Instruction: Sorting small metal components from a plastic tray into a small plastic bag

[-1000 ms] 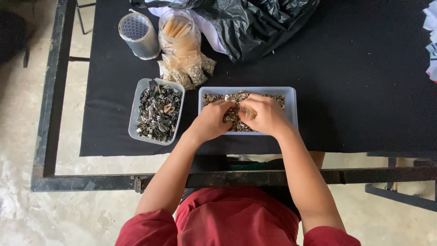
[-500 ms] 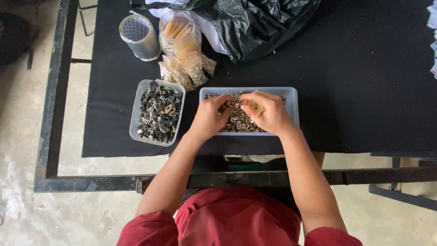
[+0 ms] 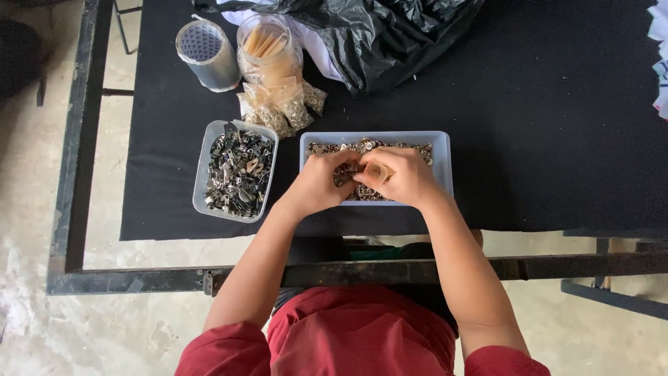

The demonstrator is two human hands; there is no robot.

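Hands | left hand (image 3: 319,185), right hand (image 3: 403,177) pinching small parts; blue tray (image 3: 442,150); clear packets (image 3: 278,111) behind

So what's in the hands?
Both hands, left hand and right hand, pinch a small tan piece by its edges over the blue tray.

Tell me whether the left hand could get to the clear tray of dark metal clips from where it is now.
Probably yes. The left hand is over the blue-rimmed tray, and the clear tray of clips sits just to its left on the black table, open-topped, with nothing between them.
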